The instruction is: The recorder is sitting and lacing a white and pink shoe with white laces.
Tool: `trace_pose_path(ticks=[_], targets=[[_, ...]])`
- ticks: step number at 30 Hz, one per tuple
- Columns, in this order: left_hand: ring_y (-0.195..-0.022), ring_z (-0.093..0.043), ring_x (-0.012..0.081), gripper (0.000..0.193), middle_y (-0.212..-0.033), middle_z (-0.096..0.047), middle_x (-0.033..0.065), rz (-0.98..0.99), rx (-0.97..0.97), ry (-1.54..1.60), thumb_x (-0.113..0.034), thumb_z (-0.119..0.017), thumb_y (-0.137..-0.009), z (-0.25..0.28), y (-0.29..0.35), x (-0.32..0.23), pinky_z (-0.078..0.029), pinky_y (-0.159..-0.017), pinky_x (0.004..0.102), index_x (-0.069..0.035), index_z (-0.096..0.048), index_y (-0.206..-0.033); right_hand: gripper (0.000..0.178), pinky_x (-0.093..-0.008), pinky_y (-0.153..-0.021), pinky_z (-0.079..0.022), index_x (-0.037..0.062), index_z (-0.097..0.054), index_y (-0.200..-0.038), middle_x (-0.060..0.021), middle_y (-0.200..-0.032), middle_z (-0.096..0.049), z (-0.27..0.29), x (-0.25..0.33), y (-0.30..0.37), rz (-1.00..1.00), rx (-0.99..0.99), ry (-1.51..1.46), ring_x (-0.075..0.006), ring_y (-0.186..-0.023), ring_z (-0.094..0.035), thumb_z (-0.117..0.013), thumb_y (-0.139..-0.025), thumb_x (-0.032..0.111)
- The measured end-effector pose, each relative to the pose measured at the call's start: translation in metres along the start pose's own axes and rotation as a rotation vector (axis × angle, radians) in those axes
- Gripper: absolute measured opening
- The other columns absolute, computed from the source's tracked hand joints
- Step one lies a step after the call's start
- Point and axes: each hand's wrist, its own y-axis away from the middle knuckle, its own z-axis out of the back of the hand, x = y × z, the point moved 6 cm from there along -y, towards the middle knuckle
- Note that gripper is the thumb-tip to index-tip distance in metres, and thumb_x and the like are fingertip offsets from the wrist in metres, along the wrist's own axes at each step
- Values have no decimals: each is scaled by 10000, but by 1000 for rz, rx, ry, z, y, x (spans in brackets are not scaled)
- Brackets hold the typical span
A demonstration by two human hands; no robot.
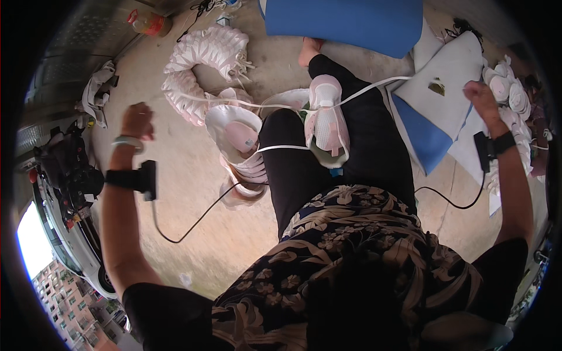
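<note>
A pink and white shoe upper [328, 120] lies over my thighs, its rounded end pointing away from me. A long white shoelace [374, 86] crosses it and stretches out to both sides toward my hands. Far out to the left, my left hand [139, 121] is closed in a fist. My right hand [481, 98] is raised far right, fingers also closed, above a pale sheet. The lace's last stretch at each hand is hard to make out. Beside my left knee sits another upper [234, 136], with a white strand running from it to the one on my lap.
A curved row of nested uppers [205, 52] lies on the floor ahead left; more uppers [509, 93] are piled at far right. A blue board [345, 26] stands ahead, and pale sheets [439, 70] lie right. A bottle [149, 23] stands far left. Cables hang from both wrist straps.
</note>
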Motion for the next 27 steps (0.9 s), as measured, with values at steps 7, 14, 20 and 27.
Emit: trace_pose_path(ticks=[7, 14, 20, 27], targets=[[-488, -465, 49, 54, -610, -547, -23, -126, 293, 1017, -98, -648, -760, -231, 63, -127, -316, -405, 183, -48, -640, -779, 135, -217, -460, -455, 30, -608, -870, -9, -698, -579, -158, 201, 34, -623, 316, -1274, -80, -527, -539, -623, -761, 109], [-425, -455, 63, 48, -586, -563, 22, -28, 353, 1266, -64, -592, -794, -267, 86, -193, -356, -394, 186, -30, -608, -763, 12, -199, -449, -458, 19, -580, -763, -27, -650, -576, -216, 244, 6, -526, 162, -1328, -81, -531, -567, -575, -769, 28], [-431, -467, 71, 53, -620, -589, 50, -6, 354, 1404, -46, -565, -805, -280, 79, -198, -368, -402, 187, -23, -588, -763, 51, -187, -461, -435, 50, -576, -789, -3, -695, -588, -223, 245, 3, -510, 58, -1279, -59, -556, -546, -549, -831, 60], [-441, -473, 68, 70, -606, -578, 37, -20, 344, 1345, -33, -569, -799, -282, 73, -196, -364, -406, 190, -22, -576, -730, 97, -187, -418, -424, 20, -561, -703, 7, -590, -537, -225, 244, 0, -527, -31, -1290, -44, -490, -525, -559, -800, 23]])
